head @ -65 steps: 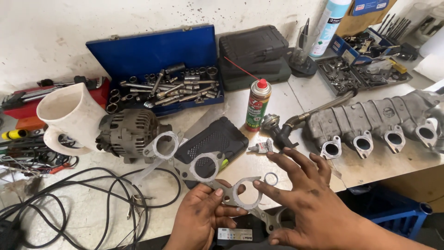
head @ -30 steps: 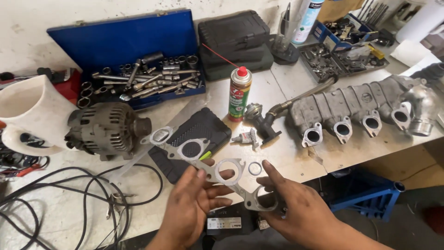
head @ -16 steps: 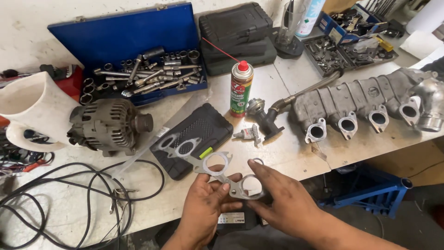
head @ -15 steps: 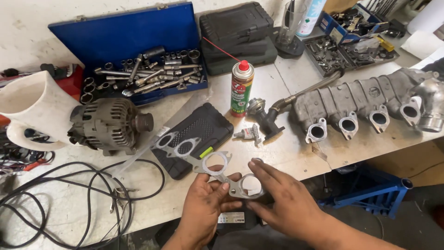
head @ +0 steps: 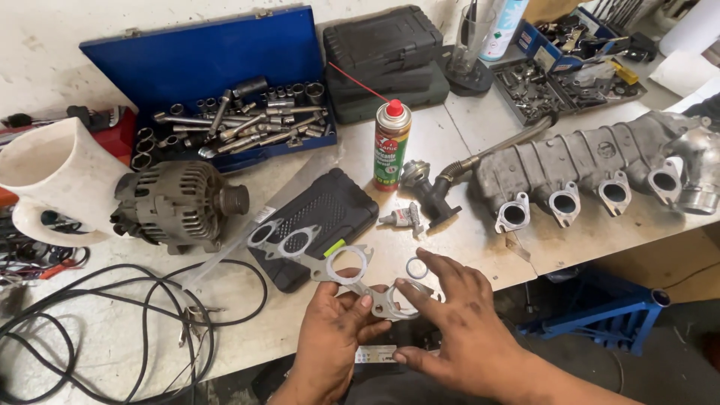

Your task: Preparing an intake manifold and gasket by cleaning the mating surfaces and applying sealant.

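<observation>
Gasket (head: 330, 259), a flat metal strip with four round ports, is held at its near end over the bench edge, its far end resting on a black case (head: 319, 225). It is pinched by the left hand (head: 334, 330), fingers curled around its lower lobe, while the right hand (head: 457, 330) is spread open, fingertips touching the same end. A small ring (head: 417, 268) lies just beside. Behind are an aerosol can (head: 391, 145), an alternator (head: 180, 204) and a grey intake manifold (head: 592, 169).

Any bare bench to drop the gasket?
Yes: a bare strip of bench lies between the spray can, the intake manifold and the gasket. Smaller patch between black cables and flat black case. Back edge is crowded.
</observation>
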